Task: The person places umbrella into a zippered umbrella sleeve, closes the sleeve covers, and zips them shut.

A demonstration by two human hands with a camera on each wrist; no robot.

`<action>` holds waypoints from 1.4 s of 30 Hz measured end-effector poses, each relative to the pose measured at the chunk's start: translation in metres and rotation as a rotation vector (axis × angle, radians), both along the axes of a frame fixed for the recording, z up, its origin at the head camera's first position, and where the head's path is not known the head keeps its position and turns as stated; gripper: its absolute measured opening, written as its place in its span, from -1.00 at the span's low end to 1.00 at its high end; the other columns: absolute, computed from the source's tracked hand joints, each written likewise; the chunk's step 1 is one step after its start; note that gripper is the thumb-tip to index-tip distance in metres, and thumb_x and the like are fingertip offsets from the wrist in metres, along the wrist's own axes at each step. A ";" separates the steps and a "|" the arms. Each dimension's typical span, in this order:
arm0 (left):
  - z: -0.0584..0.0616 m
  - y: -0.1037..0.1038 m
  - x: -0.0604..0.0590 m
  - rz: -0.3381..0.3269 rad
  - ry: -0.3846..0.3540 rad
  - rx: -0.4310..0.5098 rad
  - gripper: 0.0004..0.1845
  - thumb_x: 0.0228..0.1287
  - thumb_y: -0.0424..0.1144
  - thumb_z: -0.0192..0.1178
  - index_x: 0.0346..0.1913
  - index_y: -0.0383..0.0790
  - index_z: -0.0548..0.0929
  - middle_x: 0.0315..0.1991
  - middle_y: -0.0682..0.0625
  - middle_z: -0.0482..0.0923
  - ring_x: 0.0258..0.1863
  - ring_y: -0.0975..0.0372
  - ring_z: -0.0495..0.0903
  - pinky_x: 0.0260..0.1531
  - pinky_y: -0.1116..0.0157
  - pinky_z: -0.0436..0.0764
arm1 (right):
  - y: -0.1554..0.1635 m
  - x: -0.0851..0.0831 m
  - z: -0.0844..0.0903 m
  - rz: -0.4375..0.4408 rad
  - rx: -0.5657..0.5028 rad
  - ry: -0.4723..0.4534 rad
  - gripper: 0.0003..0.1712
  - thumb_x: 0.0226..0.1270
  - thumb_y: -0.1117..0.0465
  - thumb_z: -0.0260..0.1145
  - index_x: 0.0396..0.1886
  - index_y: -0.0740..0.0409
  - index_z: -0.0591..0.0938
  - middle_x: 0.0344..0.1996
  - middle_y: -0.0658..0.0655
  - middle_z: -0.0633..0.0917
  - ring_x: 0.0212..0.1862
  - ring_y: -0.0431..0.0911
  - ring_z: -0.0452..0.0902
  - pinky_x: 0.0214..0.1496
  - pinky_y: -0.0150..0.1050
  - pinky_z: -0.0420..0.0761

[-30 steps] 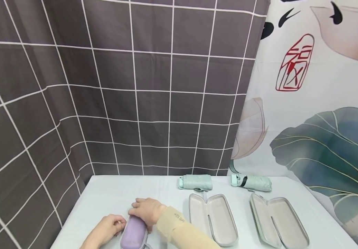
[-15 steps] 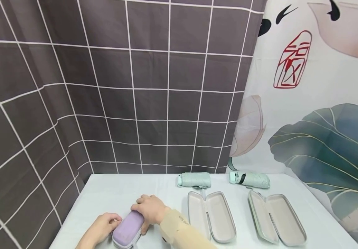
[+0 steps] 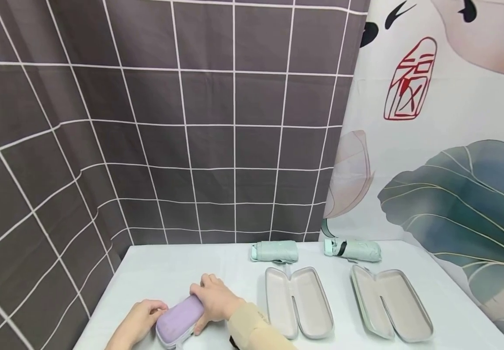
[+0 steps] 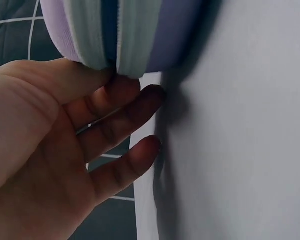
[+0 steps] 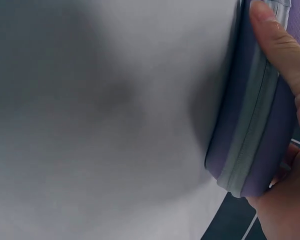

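A purple zip case [image 3: 181,318] with a pale grey-green zipper band lies at the front left of the white table, slanted in the head view. My right hand [image 3: 218,301] grips its far right end, thumb along the zippered side and fingers round the far end. At its left end is my left hand [image 3: 139,322]. In the left wrist view, the thumb and index finger of the left hand [image 4: 65,125] pinch at the end of the zipper band [image 4: 135,40], where a dark blue strip shows between the band's halves. The other fingers are spread beside the tabletop.
Two zip cases lie spread open with grey insides: one case [image 3: 313,301] right of my right arm, another case [image 3: 405,304] farther right. Behind them lie a folded mint umbrella [image 3: 275,251] and a second mint umbrella [image 3: 352,249]. A dark gridded curtain [image 3: 217,146] hangs behind the table.
The purple case has turned, its near end swinging left toward my left hand. My right hand has shifted slightly right with the far end, and my left fingers stay at the left end.
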State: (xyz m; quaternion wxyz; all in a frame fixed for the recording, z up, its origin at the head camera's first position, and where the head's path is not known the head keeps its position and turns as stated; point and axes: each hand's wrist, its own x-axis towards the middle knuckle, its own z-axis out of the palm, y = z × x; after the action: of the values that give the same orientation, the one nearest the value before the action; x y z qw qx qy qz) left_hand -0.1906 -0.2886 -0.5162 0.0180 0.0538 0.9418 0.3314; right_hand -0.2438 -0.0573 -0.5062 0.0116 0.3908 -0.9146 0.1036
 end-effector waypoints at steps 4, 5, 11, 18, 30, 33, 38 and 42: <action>0.000 -0.013 0.007 -0.050 0.024 0.021 -0.91 0.28 -0.38 0.20 -0.30 -0.21 0.71 -0.50 0.08 0.57 -0.51 0.37 0.43 -0.43 0.32 0.46 | -0.003 0.001 -0.003 -0.026 -0.019 -0.003 -0.11 -0.52 -0.37 0.58 -0.05 -0.23 0.51 -0.20 -0.15 0.35 -0.15 -0.28 0.20 -0.06 -0.39 0.32; 0.000 -0.016 0.008 -0.058 0.024 0.035 -0.90 0.28 -0.39 0.19 -0.30 -0.22 0.71 -0.53 0.09 0.55 -0.55 0.38 0.41 -0.47 0.34 0.43 | -0.004 0.001 -0.004 -0.035 -0.024 -0.002 -0.11 -0.52 -0.37 0.59 -0.06 -0.23 0.51 -0.21 -0.15 0.35 -0.15 -0.28 0.20 -0.06 -0.38 0.32; 0.000 -0.021 0.010 -0.056 0.033 0.066 -0.88 0.30 -0.40 0.15 -0.30 -0.24 0.69 -0.58 0.10 0.48 -0.58 0.39 0.37 -0.53 0.35 0.38 | -0.008 0.007 -0.008 -0.094 -0.033 0.019 -0.11 -0.56 -0.38 0.60 -0.08 -0.23 0.50 -0.24 -0.13 0.33 -0.17 -0.25 0.18 -0.08 -0.35 0.32; -0.001 -0.017 0.013 0.041 0.044 0.004 -0.88 0.26 -0.43 0.17 -0.37 -0.19 0.66 -0.64 0.10 0.40 -0.61 0.36 0.31 -0.53 0.35 0.33 | -0.011 0.014 -0.010 -0.175 -0.079 0.025 -0.07 -0.56 -0.37 0.61 -0.05 -0.19 0.52 -0.25 -0.12 0.33 -0.17 -0.23 0.18 -0.06 -0.32 0.33; 0.001 -0.005 0.008 0.138 0.031 -0.070 -0.92 0.27 -0.42 0.17 -0.29 -0.26 0.67 -0.64 0.08 0.38 -0.61 0.23 0.33 -0.55 0.32 0.36 | -0.015 0.028 -0.012 -0.297 -0.118 0.080 -0.11 -0.54 -0.41 0.61 -0.14 -0.15 0.49 -0.25 -0.04 0.36 -0.15 -0.14 0.23 -0.08 -0.21 0.36; 0.000 -0.004 0.008 0.129 0.047 -0.078 -0.92 0.27 -0.41 0.17 -0.36 -0.22 0.63 -0.65 0.10 0.37 -0.61 0.23 0.33 -0.55 0.32 0.36 | -0.012 0.030 -0.013 -0.296 -0.145 0.058 -0.12 -0.51 -0.37 0.63 -0.13 -0.13 0.49 -0.25 -0.04 0.34 -0.14 -0.14 0.22 -0.10 -0.22 0.34; 0.001 0.001 0.006 0.113 0.066 -0.109 -0.89 0.28 -0.39 0.18 -0.41 -0.17 0.58 -0.63 0.11 0.37 -0.60 0.23 0.32 -0.52 0.27 0.36 | 0.000 0.030 -0.010 -0.245 -0.208 -0.059 -0.16 -0.31 -0.20 0.66 0.01 -0.06 0.49 -0.19 -0.07 0.32 -0.09 -0.18 0.21 0.02 -0.23 0.35; 0.001 0.004 0.005 0.116 0.059 -0.107 -0.91 0.29 -0.37 0.17 -0.39 -0.21 0.60 -0.64 0.09 0.36 -0.61 0.22 0.33 -0.53 0.25 0.38 | 0.006 0.035 -0.007 -0.229 -0.257 -0.131 -0.19 -0.21 -0.05 0.65 0.09 -0.02 0.50 -0.14 -0.08 0.35 -0.04 -0.19 0.24 0.10 -0.23 0.35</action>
State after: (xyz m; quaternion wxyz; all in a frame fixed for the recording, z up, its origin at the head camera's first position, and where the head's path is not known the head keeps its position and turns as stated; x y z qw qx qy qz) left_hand -0.1861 -0.2849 -0.5148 -0.0262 0.0079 0.9598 0.2792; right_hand -0.2093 -0.0510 -0.5128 0.0135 0.2720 -0.9310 0.2430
